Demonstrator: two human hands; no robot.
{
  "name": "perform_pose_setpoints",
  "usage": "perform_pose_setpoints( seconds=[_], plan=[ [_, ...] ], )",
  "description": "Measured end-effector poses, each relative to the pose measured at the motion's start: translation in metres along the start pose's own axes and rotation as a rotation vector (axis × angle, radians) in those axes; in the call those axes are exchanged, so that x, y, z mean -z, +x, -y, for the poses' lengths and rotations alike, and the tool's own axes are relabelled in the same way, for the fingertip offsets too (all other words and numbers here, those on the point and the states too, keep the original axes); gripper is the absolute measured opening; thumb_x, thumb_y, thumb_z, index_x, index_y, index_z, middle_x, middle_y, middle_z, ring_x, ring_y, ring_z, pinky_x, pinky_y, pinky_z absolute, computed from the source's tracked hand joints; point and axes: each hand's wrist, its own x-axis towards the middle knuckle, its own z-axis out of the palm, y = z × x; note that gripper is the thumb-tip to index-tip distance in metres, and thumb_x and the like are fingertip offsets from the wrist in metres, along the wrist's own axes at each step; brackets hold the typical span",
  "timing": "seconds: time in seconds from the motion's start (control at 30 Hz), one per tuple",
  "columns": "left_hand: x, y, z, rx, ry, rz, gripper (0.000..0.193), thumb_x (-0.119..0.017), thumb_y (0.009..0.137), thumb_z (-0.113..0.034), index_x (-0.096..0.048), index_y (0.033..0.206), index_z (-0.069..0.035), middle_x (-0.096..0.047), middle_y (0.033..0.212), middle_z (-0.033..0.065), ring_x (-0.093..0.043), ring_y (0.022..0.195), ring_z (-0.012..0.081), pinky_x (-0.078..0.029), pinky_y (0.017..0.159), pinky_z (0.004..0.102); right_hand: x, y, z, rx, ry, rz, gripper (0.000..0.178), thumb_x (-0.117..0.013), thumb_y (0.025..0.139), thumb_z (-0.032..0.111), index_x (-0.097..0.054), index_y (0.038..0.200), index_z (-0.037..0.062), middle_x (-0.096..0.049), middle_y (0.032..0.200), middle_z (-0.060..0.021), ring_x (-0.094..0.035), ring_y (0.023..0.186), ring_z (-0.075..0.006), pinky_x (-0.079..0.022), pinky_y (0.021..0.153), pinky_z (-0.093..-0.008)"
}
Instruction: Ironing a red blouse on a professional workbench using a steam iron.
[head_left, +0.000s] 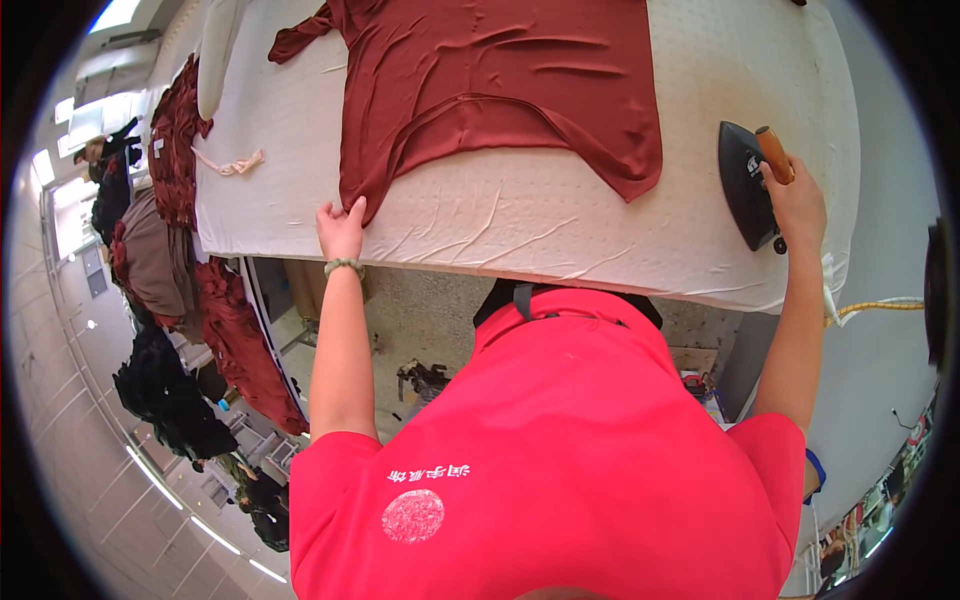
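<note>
A dark red satin garment (pixel 500 75) lies spread over the white padded ironing table (pixel 480 215), its curved hem toward me. One sleeve sticks out at the far left. At the garment's near left corner, my left hand (pixel 342 230) pinches the fabric between thumb and fingers. Off to the right, my right hand (pixel 797 205) is wrapped round the wooden handle of a black iron (pixel 745 185). The iron sits on the table cover, apart from the garment, with its tip pointing away from me.
A pale twisted cloth strip (pixel 230 163) lies at the table's left side. Dark red garments (pixel 240 340) and black clothes (pixel 170 390) hang or lie further left. Near the table's right corner runs a yellowish hose (pixel 880 308). A narrow padded board (pixel 218 60) stands at the far left.
</note>
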Motion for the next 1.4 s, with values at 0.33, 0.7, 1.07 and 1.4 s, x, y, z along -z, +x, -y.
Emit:
perform_pose_setpoints(
  seconds=[0.33,0.7,1.07,1.4],
  plan=[
    [-0.015,0.012,-0.048,-0.801,0.326,0.070,0.039,-0.078,0.082,-0.025,-0.063,0.112,-0.006,-0.063,0.109,0.0138,-0.061,0.104,0.0351,-0.049,0.093,0.0449,0.034,-0.025,0.106,-0.090,0.211,0.324,0.050,-0.076,0.089,0.033,-0.063,0.125,0.0002,-0.073,0.107,-0.0200,-0.070,0.101,-0.0347,-0.054,0.084,-0.0391],
    [-0.023,0.083,-0.070,-0.622,-0.064,0.503,0.015,-0.064,0.092,-0.017,-0.063,0.102,-0.006,-0.069,0.085,0.0133,-0.068,0.081,0.0336,-0.053,0.071,0.0428,-0.033,-0.044,0.386,0.494,-0.078,0.431,0.036,-0.070,0.089,0.029,-0.066,0.115,0.0039,-0.072,0.095,-0.0223,-0.068,0.090,-0.0429,-0.053,0.080,-0.0485],
    [-0.016,0.094,-0.058,-0.548,-0.148,0.609,0.016,-0.062,0.093,-0.016,-0.062,0.105,-0.005,-0.070,0.085,0.0123,-0.069,0.082,0.0323,-0.053,0.072,0.0418,-0.018,-0.002,0.302,0.348,0.005,0.256,0.049,-0.072,0.091,0.040,-0.065,0.121,0.0021,-0.072,0.086,-0.0172,-0.071,0.084,-0.0310,-0.053,0.076,-0.0406],
    [-0.021,0.060,-0.073,-0.529,0.008,0.407,0.017,-0.062,0.096,-0.020,-0.062,0.104,-0.005,-0.071,0.096,0.0165,-0.067,0.090,0.0391,-0.053,0.077,0.0457,-0.002,0.016,0.152,0.319,-0.467,-0.407,0.047,-0.076,0.087,0.031,-0.062,0.123,0.0054,-0.067,0.101,-0.0122,-0.066,0.091,-0.0288,-0.053,0.079,-0.0420]
  ],
)
